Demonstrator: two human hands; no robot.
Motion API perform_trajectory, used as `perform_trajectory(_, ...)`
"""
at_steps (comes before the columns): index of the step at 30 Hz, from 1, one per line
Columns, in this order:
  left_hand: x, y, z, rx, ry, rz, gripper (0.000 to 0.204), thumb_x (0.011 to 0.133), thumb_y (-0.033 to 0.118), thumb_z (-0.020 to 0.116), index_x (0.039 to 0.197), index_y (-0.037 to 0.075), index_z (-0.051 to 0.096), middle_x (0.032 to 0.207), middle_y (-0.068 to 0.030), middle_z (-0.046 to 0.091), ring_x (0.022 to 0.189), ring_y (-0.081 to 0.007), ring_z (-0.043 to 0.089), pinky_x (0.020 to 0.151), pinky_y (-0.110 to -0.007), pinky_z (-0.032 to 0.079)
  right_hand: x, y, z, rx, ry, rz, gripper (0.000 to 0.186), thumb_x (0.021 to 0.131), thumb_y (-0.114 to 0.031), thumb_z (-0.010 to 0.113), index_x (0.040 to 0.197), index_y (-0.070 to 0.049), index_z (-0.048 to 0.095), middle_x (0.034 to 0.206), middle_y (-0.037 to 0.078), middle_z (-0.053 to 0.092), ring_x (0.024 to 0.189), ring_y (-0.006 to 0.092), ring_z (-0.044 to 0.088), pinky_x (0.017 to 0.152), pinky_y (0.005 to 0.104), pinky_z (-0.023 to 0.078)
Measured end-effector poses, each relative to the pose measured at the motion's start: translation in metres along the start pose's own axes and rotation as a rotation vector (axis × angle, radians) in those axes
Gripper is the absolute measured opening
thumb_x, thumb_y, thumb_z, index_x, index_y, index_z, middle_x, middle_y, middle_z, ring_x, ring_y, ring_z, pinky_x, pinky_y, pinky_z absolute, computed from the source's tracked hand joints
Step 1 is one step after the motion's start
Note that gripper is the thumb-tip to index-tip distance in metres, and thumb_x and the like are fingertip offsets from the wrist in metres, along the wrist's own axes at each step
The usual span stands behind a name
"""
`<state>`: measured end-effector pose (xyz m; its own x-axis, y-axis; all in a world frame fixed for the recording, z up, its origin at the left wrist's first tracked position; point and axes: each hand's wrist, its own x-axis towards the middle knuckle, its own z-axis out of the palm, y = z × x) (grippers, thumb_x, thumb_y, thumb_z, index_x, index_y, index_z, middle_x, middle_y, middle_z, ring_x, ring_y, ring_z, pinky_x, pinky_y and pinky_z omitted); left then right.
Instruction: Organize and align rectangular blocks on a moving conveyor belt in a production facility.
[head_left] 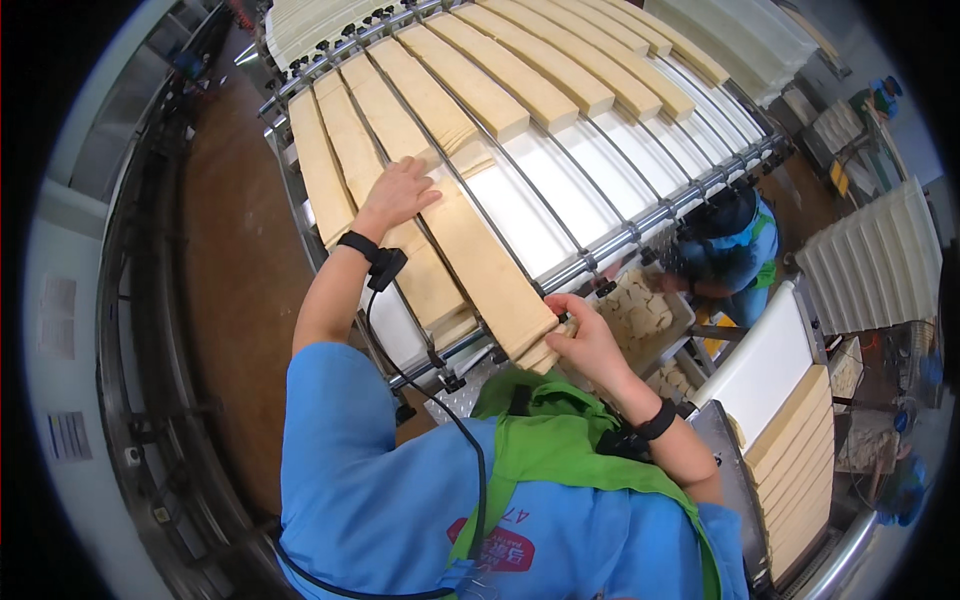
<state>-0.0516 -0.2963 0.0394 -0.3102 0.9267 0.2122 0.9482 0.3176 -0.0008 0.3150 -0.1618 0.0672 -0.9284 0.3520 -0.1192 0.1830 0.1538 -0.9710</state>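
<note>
A long pale-tan slab of thin layered sheets (pixel 488 262) lies lengthwise on the conveyor, its near end reaching past the conveyor's front roller. My right hand (pixel 590 345) grips that near end, thumb and fingers closed on the layers, some of which fan apart there. Farther up, my left hand (pixel 402 190) rests on the slabs with its fingers stretched out, palm down. Just left of the gripped slab lies another slab (pixel 425 275), partly under my left wrist. Several more slabs (pixel 470 80) lie side by side in lanes toward the far end.
Thin metal rods (pixel 555 212) divide the white belt (pixel 515 215) into lanes. A metal roller bar (pixel 640 225) crosses its front edge. Below right, a bin (pixel 640 310) holds pale scraps, beside a person in blue (pixel 740 250). Stacked slabs (pixel 795 470) stand on a second conveyor at right.
</note>
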Motion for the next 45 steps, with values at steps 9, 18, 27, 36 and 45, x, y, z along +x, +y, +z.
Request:
perform_trajectory(9, -0.011, -0.016, -0.011, 0.129, 0.095, -0.235, 0.033, 0.081, 0.029, 0.057, 0.098, 0.001, 0.059, 0.104, -0.0144, 0.059, 0.106, -0.0315, 0.051, 0.09, -0.04, 0.039, 0.043, 0.014, 0.041, -0.022, 0.157, -0.096, 0.047, 0.069, -0.001, 0.054, 0.115, 0.002, 0.049, 0.108, 0.019, 0.053, 0.105, 0.0307, 0.052, 0.091, 0.034, 0.04)
perform_trajectory(18, -0.054, 0.177, -0.038, -0.833, 0.105, 0.025, 0.06, 0.072, 0.017, 0.069, 0.125, 0.006, 0.043, 0.134, -0.022, 0.037, 0.117, -0.0351, 0.041, 0.097, -0.041, 0.033, 0.051, 0.045, 0.038, 0.036, 0.233, -0.189, 0.055, 0.066, -0.001, 0.054, 0.12, 0.003, 0.046, 0.118, 0.017, 0.051, 0.114, 0.026, 0.047, 0.098, 0.0323, 0.036)
perform_trajectory(27, -0.068, 0.217, -0.032, -0.083, 0.127, 0.166, 0.025, 0.071, 0.0, 0.062, 0.094, 0.009, 0.063, 0.133, -0.0211, 0.037, 0.12, -0.0379, 0.037, 0.099, -0.047, 0.028, -0.02, 0.093, -0.096, -0.284, 0.463, -0.198, 0.047, 0.071, -0.004, 0.056, 0.117, 0.0, 0.048, 0.11, 0.016, 0.05, 0.102, 0.0285, 0.051, 0.091, 0.0346, 0.041)
perform_trajectory(36, -0.053, 0.218, -0.001, -0.002, 0.324, 0.2, 0.021, 0.074, 0.019, 0.07, 0.081, 0.004, 0.057, 0.117, -0.02, 0.053, 0.099, -0.0364, 0.052, 0.083, -0.042, 0.041, -0.189, 0.12, -0.187, -0.167, 0.714, 0.245, 0.037, 0.081, -0.017, 0.062, 0.112, 0.002, 0.054, 0.101, 0.01, 0.059, 0.08, 0.0173, 0.059, 0.072, 0.0275, 0.048)
perform_trajectory(45, -0.064, 0.221, 0.001, 0.082, 0.358, 0.215, 0.021, 0.081, 0.023, 0.066, 0.083, 0.003, 0.058, 0.117, -0.0201, 0.054, 0.1, -0.0367, 0.053, 0.086, -0.045, 0.041, -0.311, 0.146, -0.207, -0.438, 1.413, 0.382, 0.037, 0.081, -0.014, 0.06, 0.114, 0.002, 0.051, 0.101, 0.015, 0.055, 0.076, 0.0248, 0.062, 0.068, 0.0311, 0.05)
